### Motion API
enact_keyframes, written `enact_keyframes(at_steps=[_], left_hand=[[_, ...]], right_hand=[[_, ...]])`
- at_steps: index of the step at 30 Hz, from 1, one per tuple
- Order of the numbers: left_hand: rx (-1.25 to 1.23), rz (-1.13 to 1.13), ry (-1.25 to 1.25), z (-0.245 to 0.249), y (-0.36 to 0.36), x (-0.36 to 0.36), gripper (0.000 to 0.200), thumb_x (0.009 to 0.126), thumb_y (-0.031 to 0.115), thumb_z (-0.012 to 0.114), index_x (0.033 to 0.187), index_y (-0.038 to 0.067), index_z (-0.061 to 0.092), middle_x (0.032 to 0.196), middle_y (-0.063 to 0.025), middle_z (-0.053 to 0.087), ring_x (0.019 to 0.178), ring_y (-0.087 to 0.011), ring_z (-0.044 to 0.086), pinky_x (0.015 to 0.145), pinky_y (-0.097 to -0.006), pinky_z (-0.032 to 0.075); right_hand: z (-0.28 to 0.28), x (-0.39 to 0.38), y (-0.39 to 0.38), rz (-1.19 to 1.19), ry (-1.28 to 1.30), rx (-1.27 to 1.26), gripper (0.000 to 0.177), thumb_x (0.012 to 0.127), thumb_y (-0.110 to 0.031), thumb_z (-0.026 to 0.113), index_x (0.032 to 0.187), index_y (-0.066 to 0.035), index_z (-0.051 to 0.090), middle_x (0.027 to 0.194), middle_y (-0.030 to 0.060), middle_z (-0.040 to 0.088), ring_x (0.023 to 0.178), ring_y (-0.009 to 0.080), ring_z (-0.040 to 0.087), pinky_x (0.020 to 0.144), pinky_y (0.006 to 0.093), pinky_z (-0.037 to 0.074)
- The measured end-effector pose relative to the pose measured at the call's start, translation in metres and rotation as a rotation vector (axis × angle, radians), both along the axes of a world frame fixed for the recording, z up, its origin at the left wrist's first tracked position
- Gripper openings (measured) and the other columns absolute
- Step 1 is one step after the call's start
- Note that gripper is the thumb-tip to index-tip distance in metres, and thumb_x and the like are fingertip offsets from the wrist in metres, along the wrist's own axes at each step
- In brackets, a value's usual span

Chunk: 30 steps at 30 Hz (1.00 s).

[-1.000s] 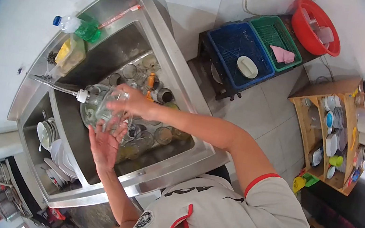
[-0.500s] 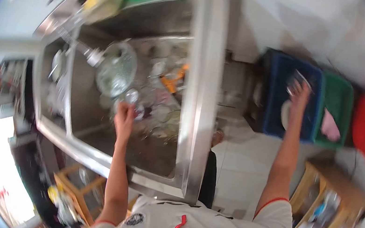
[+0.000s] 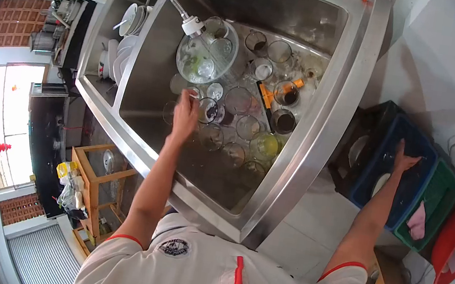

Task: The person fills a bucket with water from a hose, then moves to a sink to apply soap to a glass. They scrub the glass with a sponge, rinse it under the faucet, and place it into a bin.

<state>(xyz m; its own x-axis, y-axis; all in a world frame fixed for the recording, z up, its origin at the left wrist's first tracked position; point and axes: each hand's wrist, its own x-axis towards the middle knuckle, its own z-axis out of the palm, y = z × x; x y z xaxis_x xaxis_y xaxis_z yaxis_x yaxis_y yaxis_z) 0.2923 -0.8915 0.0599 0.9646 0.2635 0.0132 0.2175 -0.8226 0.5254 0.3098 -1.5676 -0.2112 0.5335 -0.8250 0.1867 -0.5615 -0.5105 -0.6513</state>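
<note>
My left hand (image 3: 185,117) is over the large sink basin, its fingers closed at the rim of a clear glass (image 3: 193,93). Several glass mugs and cups lie around it, among them a glass with yellow-green liquid (image 3: 266,145) and a mug with dark liquid (image 3: 284,122). Water sprays from the hose faucet (image 3: 192,26) onto a large glass bowl (image 3: 192,54) with cups in it. Away to the right, my right hand (image 3: 405,161) reaches into the blue crate (image 3: 362,190), fingers spread and holding nothing.
An orange-and-black scraper (image 3: 265,96) lies among the glasses. White plates (image 3: 125,50) stand in the smaller left basin. Beyond the blue crate are a green crate (image 3: 443,201) with a pink cloth (image 3: 417,221) and a red basin (image 3: 453,258). The steel sink edge (image 3: 322,138) separates both hands.
A shiny, clear-looking object was in my right hand over the blue crate; the hand is now empty. My left hand stays among the glasses. The view has turned and sharpened.
</note>
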Motion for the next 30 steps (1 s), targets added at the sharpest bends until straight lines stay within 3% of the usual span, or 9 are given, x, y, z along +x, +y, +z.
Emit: enact_keyframes(at_steps=[2,4,6,8,10,11,13,20,30], left_hand=[[0.077,-0.183,-0.023,0.013,0.018,0.018,0.011,0.084,0.006,0.055,0.095,0.004,0.054,0.078,-0.0144,0.061,0.07,-0.033,0.06,0.061,-0.0429,0.045],[0.216,-0.436,-0.084,0.028,0.032,0.045,0.011,0.08,0.004,0.058,0.091,0.004,0.057,0.081,-0.0122,0.061,0.072,-0.0315,0.06,0.062,-0.0413,0.046],[0.366,-0.7,-0.195,0.035,0.048,0.076,0.013,0.077,0.002,0.06,0.09,0.005,0.06,0.082,-0.0116,0.061,0.076,-0.0301,0.06,0.066,-0.0407,0.047],[0.207,-0.511,-0.118,0.024,0.071,0.111,0.016,0.075,0.004,0.061,0.091,0.005,0.06,0.083,-0.0123,0.061,0.082,-0.0301,0.06,0.071,-0.0416,0.047],[0.108,-0.499,-0.087,0.001,0.088,0.138,0.022,0.073,0.007,0.064,0.094,0.005,0.06,0.084,-0.0133,0.06,0.086,-0.0309,0.059,0.076,-0.0424,0.047],[0.083,-0.575,-0.104,-0.017,0.092,0.149,0.026,0.071,0.009,0.066,0.096,0.004,0.059,0.085,-0.0139,0.059,0.088,-0.0317,0.058,0.078,-0.0428,0.047],[0.089,-0.652,-0.1,-0.03,0.093,0.152,0.036,0.069,0.014,0.07,0.101,0.003,0.056,0.09,-0.0155,0.058,0.092,-0.0337,0.057,0.08,-0.0433,0.046],[0.026,-0.475,-0.111,-0.044,0.061,0.169,0.083,0.054,0.027,0.084,0.117,0.001,0.037,0.109,-0.0184,0.056,0.099,-0.0363,0.055,0.086,-0.0447,0.043],[-0.003,-0.22,-0.205,-0.061,0.04,0.155,0.083,0.051,0.03,0.086,0.117,0.004,0.045,0.107,-0.0131,0.059,0.102,-0.0327,0.052,0.086,-0.0479,0.036]], right_hand=[[0.09,0.012,0.005,-0.017,-0.236,0.021,0.085,0.076,-0.04,0.073,0.133,0.005,0.029,0.123,0.025,0.046,0.112,0.035,0.049,0.101,0.0399,0.036],[0.243,0.011,0.075,0.271,-0.582,0.532,0.067,0.086,-0.034,0.062,0.133,0.003,0.031,0.106,0.0183,0.055,0.099,0.0273,0.055,0.092,0.0337,0.041],[0.346,-0.006,0.126,0.666,-0.712,0.906,0.046,0.094,-0.025,0.049,0.13,0.0,0.036,0.095,0.01,0.058,0.089,0.0155,0.055,0.089,0.0312,0.042],[0.44,-0.009,0.209,1.3,-0.791,1.219,0.034,0.092,-0.013,0.043,0.125,-0.004,0.042,0.075,0.0036,0.055,0.07,0.0146,0.053,0.068,0.0255,0.041],[0.514,-0.032,0.3,1.33,-0.745,1.205,0.022,0.09,-0.007,0.042,0.108,-0.003,0.054,0.063,0.0014,0.054,0.053,0.0153,0.048,0.054,0.0282,0.039],[0.536,-0.03,0.323,1.633,-0.623,1.235,0.028,0.088,-0.005,0.047,0.116,-0.007,0.051,0.07,0.0044,0.058,0.05,0.0131,0.047,0.052,0.0291,0.04],[0.564,-0.032,0.374,1.941,-0.469,1.326,0.036,0.085,-0.002,0.053,0.119,-0.011,0.051,0.078,0.0089,0.061,0.047,0.012,0.046,0.048,0.0299,0.04],[0.602,-0.038,0.513,1.946,-0.419,1.391,0.03,0.082,-0.002,0.056,0.11,-0.01,0.058,0.082,0.0116,0.062,0.05,0.0143,0.048,0.047,0.0292,0.039],[0.576,-0.013,0.568,1.98,-0.406,1.283,0.025,0.086,-0.01,0.057,0.111,-0.006,0.058,0.088,0.011,0.062,0.059,0.0141,0.053,0.051,0.0279,0.041]])
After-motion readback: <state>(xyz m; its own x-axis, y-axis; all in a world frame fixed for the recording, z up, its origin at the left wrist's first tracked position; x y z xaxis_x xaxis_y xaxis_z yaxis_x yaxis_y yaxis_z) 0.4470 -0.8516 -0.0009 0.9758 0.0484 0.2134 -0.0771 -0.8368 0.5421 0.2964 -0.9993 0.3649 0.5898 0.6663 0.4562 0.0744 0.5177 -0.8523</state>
